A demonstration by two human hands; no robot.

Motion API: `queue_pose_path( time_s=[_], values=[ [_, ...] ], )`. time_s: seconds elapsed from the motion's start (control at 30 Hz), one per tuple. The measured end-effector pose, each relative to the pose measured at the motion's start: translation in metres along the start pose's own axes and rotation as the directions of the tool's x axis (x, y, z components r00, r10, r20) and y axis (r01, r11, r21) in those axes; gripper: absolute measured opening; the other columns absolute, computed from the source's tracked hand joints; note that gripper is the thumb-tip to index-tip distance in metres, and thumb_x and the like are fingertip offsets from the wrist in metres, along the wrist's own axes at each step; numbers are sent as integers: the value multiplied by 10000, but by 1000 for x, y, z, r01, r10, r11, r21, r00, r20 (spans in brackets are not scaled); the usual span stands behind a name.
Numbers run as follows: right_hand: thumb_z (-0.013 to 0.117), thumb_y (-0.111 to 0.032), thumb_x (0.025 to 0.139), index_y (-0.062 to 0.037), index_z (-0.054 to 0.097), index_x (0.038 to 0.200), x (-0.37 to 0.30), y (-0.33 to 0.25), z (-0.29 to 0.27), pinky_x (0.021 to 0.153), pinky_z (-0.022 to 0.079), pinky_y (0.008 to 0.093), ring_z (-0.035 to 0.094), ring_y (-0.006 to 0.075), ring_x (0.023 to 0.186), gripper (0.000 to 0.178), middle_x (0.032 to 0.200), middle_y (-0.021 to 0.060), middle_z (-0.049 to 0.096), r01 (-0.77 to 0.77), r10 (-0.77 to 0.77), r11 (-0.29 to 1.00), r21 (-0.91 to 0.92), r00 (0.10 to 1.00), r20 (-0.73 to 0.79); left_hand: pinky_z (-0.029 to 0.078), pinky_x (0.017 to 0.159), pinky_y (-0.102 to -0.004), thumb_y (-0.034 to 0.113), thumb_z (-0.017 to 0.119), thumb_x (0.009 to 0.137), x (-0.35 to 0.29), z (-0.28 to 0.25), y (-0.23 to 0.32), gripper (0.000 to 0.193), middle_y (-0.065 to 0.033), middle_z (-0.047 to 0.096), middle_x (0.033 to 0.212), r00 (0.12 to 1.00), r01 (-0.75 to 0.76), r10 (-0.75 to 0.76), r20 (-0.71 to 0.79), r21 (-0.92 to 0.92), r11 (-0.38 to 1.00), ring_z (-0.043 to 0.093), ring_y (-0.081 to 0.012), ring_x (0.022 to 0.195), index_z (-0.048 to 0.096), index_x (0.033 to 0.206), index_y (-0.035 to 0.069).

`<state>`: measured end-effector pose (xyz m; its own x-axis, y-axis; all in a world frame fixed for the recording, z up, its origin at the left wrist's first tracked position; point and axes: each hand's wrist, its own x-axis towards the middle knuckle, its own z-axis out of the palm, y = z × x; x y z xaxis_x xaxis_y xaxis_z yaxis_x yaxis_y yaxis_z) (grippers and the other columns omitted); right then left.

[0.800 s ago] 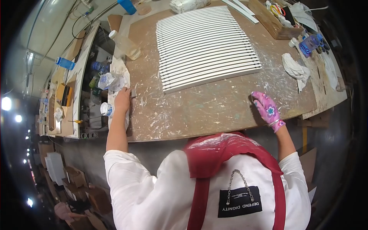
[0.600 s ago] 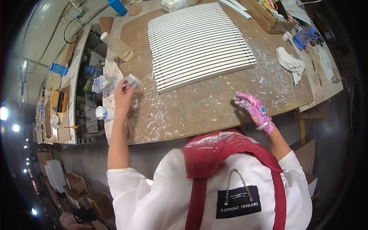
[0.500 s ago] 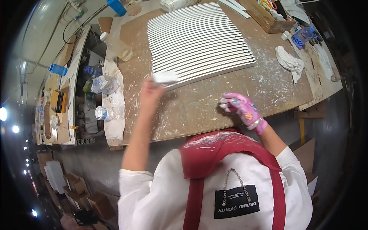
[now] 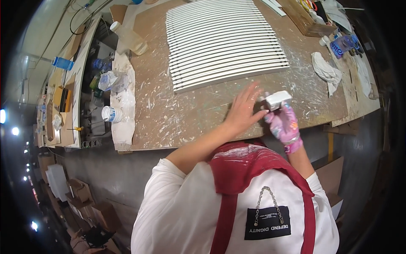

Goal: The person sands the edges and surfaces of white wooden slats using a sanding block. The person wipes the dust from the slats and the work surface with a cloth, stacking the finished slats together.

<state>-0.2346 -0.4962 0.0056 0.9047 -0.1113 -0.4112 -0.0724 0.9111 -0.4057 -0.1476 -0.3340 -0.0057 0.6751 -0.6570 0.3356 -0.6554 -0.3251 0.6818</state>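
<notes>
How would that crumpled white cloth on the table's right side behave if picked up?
The white cloth would probably sag, given its soft folds. It looks thin, so likely light. Lying crumpled, it seems unlikely to roll.

At lower centre we see a white shirt [image 4: 182, 211] with black patch [image 4: 277, 216] and silver chain [image 4: 262, 189], under a white-smeared red apron [image 4: 253, 165]. The right hand [image 4: 286, 125] wears a pink flowered glove [image 4: 292, 135].

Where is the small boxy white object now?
In the head view, the white object is right of centre, at the fingertips of the pink-gloved right hand, beside the bare left hand and lower in frame than the long white strips.
</notes>
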Motion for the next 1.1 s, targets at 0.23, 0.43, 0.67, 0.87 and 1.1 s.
queue_pose_path(
  time_s=[0.23, 0.43, 0.67, 0.87, 1.1],
  values=[
    [481, -166, 959, -31, 473, 1183, -2, -60, -55, 753, 542, 337, 627, 227, 953, 262, 1105, 120, 601, 135, -207, 891, -433, 970, -124, 220, 1087, -537, 492, 621, 806, -10, -25, -47, 804, -139, 209, 1512, 968, -23, -134, 211, 609, 793, 217, -312, 1389, 319, 1407, 52],
    [528, -142, 910, -60, 528, 1093, -1, -80, -81, 759, 524, 308, 566, 131, 827, 200, 925, 28, 558, 211, -424, 625, -751, 900, -99, 322, 1029, -463, 388, 625, 819, -12, -18, -47, 660, -141, 434, 1349, 983, -22, -75, 167, 514, 858, 415, -297, 1245, 402, 1340, 51],
    [624, -224, 867, -39, 453, 1325, 1, -117, -55, 612, 438, 219, 509, 68, 742, 522, 907, -3, 535, 122, -519, 326, -937, 852, -69, 395, 891, -437, 198, 669, 792, 21, -24, -50, 439, -148, 536, 1138, 985, 33, -93, 142, 380, 924, 503, -324, 1046, 551, 1187, 48],
    [630, -237, 864, -31, 498, 1287, 12, -143, -70, 629, 426, 217, 511, 82, 772, 488, 984, 37, 567, 72, -482, 228, -971, 875, -49, 394, 890, -431, 161, 664, 794, -17, 6, -32, 453, -134, 535, 1137, 992, 29, -72, 107, 355, 934, 507, -332, 1024, 546, 1223, 77],
    [534, -107, 869, -21, 481, 1302, 40, -157, -109, 916, 433, 302, 554, 213, 1067, 444, 1227, 147, 566, 76, -426, 58, -995, 904, 44, 382, 898, -431, 161, 660, 796, -16, 4, -23, 461, -117, 529, 1177, 995, 24, -57, 87, 338, 941, 496, -312, 1069, 545, 1241, 116]
  ],
)
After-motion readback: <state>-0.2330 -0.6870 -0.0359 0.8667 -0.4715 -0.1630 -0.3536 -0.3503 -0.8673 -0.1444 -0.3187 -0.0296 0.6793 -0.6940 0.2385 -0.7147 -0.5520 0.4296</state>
